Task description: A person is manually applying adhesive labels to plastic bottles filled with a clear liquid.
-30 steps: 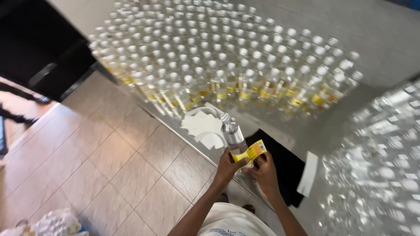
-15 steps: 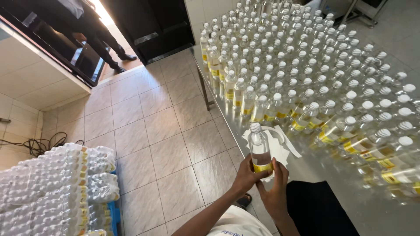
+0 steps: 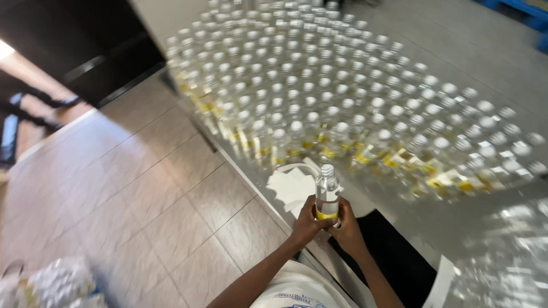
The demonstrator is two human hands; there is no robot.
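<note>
In the head view, both the left hand [image 3: 306,223] and the right hand [image 3: 346,227] clasp fingers around one upright clear plastic bottle with a yellow label [image 3: 327,193] at the table's near edge, while the many yellow-labelled capped bottles [image 3: 319,108] massed behind suggest most work done.

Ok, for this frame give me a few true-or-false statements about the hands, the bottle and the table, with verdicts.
1. Both hands hold one clear bottle upright. True: the left hand and right hand wrap its lower part.
2. The bottle has no cap. False: a white cap is on it.
3. Many capped bottles stand in rows on the table. True.
4. The held bottle stands among those rows. False: it is held apart from them, near the table edge.
5. White sheets lie on the table behind the hands. True.
6. The floor is carpeted. False: it is tiled.
</note>
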